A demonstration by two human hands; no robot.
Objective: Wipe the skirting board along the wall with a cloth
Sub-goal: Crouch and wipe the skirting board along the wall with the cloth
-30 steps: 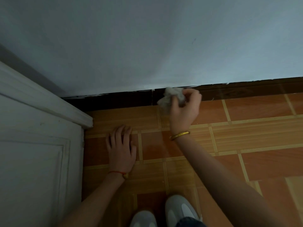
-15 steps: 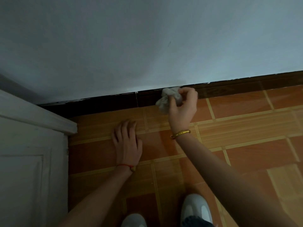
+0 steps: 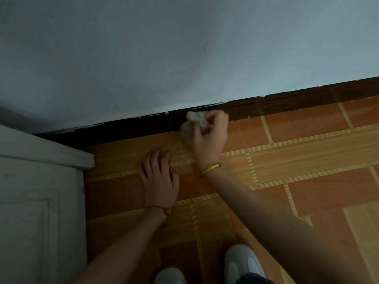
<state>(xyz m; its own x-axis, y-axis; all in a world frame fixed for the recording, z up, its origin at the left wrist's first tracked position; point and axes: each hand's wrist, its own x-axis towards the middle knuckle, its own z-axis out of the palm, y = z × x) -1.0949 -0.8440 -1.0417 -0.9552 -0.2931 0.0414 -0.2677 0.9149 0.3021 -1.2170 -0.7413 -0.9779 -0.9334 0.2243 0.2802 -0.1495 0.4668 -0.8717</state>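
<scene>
The right hand (image 3: 209,138) grips the cloth (image 3: 193,124) against the skirting board (image 3: 287,105), hardly moved; the left hand (image 3: 159,179) stays flat on the floor (image 3: 307,152).

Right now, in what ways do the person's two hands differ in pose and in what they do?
The right hand grips a crumpled cloth against the skirting board; the left hand holds nothing. The right hand's fingers are curled; the left hand lies flat on the floor. Both wrists wear a band.
</scene>
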